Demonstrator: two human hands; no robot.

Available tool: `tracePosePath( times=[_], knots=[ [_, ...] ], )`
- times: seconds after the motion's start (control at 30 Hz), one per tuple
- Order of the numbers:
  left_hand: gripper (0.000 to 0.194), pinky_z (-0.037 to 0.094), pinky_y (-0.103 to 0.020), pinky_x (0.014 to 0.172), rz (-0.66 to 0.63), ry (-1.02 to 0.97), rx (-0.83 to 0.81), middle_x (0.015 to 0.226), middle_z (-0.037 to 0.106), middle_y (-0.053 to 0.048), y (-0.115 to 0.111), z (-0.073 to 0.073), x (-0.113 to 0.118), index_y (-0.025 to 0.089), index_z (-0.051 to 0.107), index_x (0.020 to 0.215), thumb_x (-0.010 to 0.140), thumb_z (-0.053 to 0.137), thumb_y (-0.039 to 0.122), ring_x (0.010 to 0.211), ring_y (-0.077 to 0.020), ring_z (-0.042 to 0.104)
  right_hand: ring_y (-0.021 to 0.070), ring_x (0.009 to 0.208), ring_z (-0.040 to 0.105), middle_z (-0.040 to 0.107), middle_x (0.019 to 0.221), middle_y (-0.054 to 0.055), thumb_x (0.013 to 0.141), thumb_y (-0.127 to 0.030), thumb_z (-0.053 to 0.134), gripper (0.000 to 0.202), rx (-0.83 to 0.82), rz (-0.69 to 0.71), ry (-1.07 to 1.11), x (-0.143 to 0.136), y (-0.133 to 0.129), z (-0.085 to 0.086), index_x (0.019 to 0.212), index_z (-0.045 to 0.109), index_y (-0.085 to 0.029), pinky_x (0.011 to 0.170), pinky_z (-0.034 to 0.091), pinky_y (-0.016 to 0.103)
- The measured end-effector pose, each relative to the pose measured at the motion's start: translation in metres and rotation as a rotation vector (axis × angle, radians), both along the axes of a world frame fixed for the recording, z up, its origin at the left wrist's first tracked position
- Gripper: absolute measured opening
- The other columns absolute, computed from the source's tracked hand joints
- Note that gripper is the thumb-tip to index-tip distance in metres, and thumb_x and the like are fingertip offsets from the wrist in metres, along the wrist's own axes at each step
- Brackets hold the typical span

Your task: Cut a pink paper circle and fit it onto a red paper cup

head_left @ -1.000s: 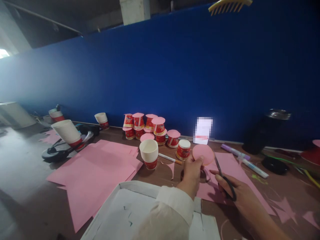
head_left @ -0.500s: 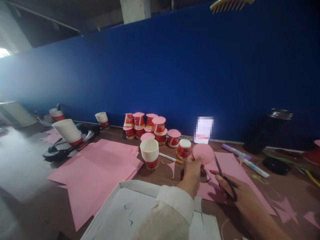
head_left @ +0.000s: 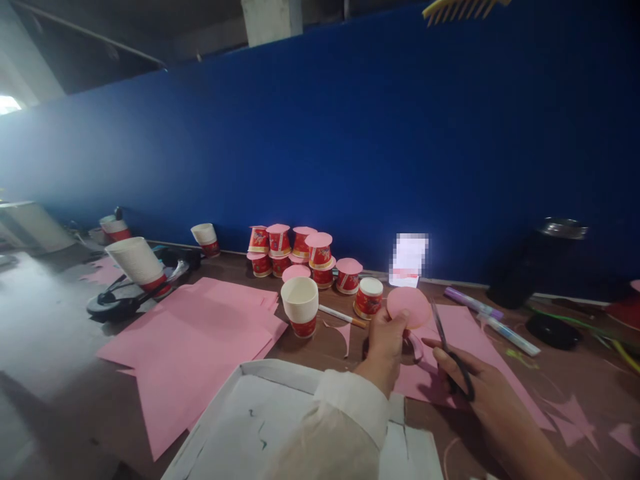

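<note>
My left hand (head_left: 387,347) pinches the lower edge of a round pink paper disc (head_left: 409,307), which faces me. Just to its right, my right hand (head_left: 465,380) has its fingers through the handles of dark scissors (head_left: 443,330). The blades point up beside the disc's right edge. Below both hands lies a pink sheet (head_left: 470,340) on the brown table. An upside-down red cup (head_left: 369,299) with a white base stands left of the disc. Nearer me is an upright stack of white-rimmed cups (head_left: 300,307).
Several red cups with pink discs (head_left: 320,251) are stacked by the blue partition (head_left: 325,133). Pink sheets (head_left: 200,347) lie at left, a white box lid (head_left: 280,407) in front. Markers (head_left: 473,303), a black bottle (head_left: 525,267) and paper scraps (head_left: 570,417) lie or stand at right.
The scissor blades have tilted slightly, their tips a little higher beside the disc. Otherwise both hands hold nearly the same pose.
</note>
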State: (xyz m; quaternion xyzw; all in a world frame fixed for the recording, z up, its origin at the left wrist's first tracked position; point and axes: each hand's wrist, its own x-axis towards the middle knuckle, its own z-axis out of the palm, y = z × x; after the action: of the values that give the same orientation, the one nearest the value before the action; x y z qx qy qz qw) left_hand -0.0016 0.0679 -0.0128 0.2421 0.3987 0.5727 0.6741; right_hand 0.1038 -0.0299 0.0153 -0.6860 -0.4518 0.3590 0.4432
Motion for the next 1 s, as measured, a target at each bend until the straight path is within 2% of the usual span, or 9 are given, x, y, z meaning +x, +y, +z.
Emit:
tracePosePath(
  times=[0.27, 0.53, 0.67, 0.8, 1.0],
  knots=[
    [0.048, 0.038, -0.023, 0.055, -0.038, 0.003, 0.038, 0.064, 0.062, 0.002, -0.0005, -0.0035, -0.0008, 0.015, 0.067, 0.076, 0.052, 0.095, 0.046, 0.053, -0.0067, 0.048, 0.0178, 0.057, 0.055, 0.063, 0.066, 0.001, 0.070, -0.060, 0.078, 0.057, -0.024, 0.022, 0.103, 0.0039, 0.0032, -0.0064, 0.109, 0.081, -0.018, 0.057, 0.053, 0.030],
    [0.050, 0.040, -0.023, 0.057, -0.057, 0.005, 0.022, 0.068, 0.064, 0.000, 0.0003, -0.0049, -0.0010, 0.013, 0.069, 0.080, 0.049, 0.093, 0.045, 0.054, -0.0065, 0.050, 0.0192, 0.054, 0.056, 0.064, 0.063, 0.003, 0.067, -0.056, 0.079, 0.049, 0.002, -0.019, 0.136, -0.0027, 0.0000, 0.0025, 0.099, 0.085, -0.019, 0.053, 0.053, 0.033],
    [0.049, 0.036, -0.023, 0.054, -0.063, 0.008, 0.035, 0.063, 0.060, 0.002, 0.0009, -0.0068, -0.0010, 0.014, 0.068, 0.079, 0.051, 0.092, 0.045, 0.051, -0.0062, 0.046, 0.0192, 0.053, 0.055, 0.060, 0.058, 0.003, 0.069, -0.057, 0.078, 0.051, 0.036, -0.017, 0.082, -0.0037, -0.0006, 0.0015, 0.100, 0.085, -0.018, 0.052, 0.052, 0.032],
    [0.047, 0.035, -0.023, 0.052, -0.084, 0.033, 0.038, 0.062, 0.059, 0.002, 0.0014, -0.0072, -0.0015, 0.014, 0.067, 0.080, 0.053, 0.090, 0.044, 0.050, -0.0068, 0.045, 0.0193, 0.060, 0.059, 0.066, 0.067, 0.005, 0.072, -0.060, 0.075, 0.053, 0.032, -0.015, 0.030, -0.0004, 0.0005, -0.0002, 0.102, 0.085, -0.017, 0.054, 0.051, 0.030],
    [0.035, 0.035, -0.023, 0.053, -0.078, 0.100, 0.045, 0.059, 0.055, 0.003, 0.0012, -0.0058, -0.0035, 0.014, 0.066, 0.077, 0.060, 0.085, 0.038, 0.051, -0.0072, 0.043, 0.0168, 0.056, 0.054, 0.066, 0.067, 0.003, 0.072, -0.060, 0.074, 0.060, -0.020, 0.058, 0.016, 0.0050, 0.0027, -0.0035, 0.112, 0.082, -0.016, 0.052, 0.049, 0.029]
  ],
)
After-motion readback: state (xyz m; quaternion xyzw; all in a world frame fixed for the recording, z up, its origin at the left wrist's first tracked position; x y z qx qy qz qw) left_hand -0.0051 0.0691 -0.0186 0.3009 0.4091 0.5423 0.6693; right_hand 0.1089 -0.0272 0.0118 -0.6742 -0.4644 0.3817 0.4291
